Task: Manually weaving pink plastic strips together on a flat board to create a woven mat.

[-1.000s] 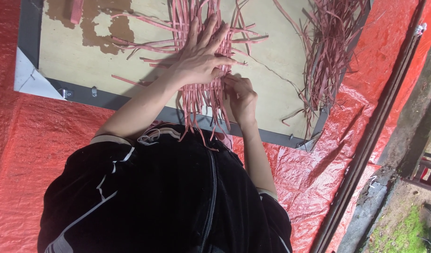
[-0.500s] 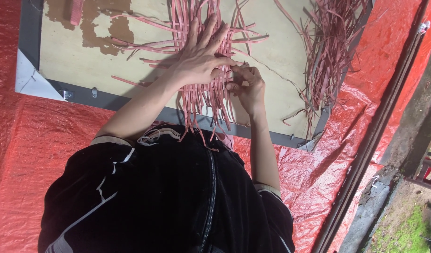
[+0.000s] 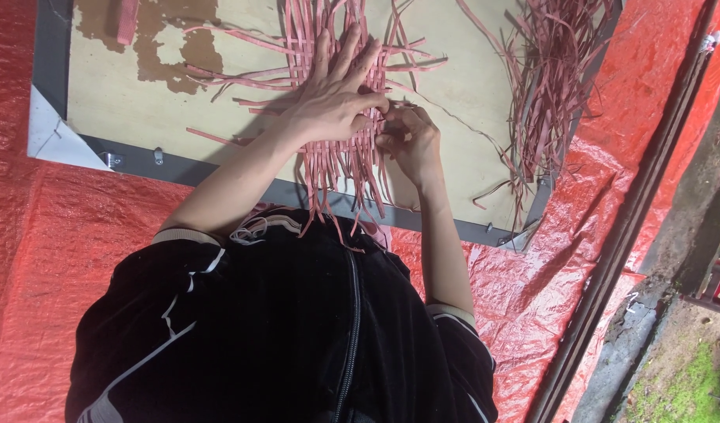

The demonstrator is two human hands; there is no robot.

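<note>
A mat of pink woven strips (image 3: 340, 168) lies on a tan board (image 3: 133, 110) in front of me. My left hand (image 3: 332, 98) is pressed flat on the weave with its fingers spread. My right hand (image 3: 411, 141) sits just to the right of it, fingers curled and pinching a strip at the weave's edge, close to my left thumb. Loose strip ends hang over the board's near edge toward my black jacket.
A pile of loose pink strips (image 3: 556, 78) lies on the board's right side. A short pink block (image 3: 127, 19) rests at the top left. The grey-framed board sits on a red tarp (image 3: 54, 251). A dark metal rail (image 3: 634, 219) and rough ground border the right.
My right hand has shifted up along the weave's edge, closer to my left hand's thumb. My left hand has stayed flat on the strips.
</note>
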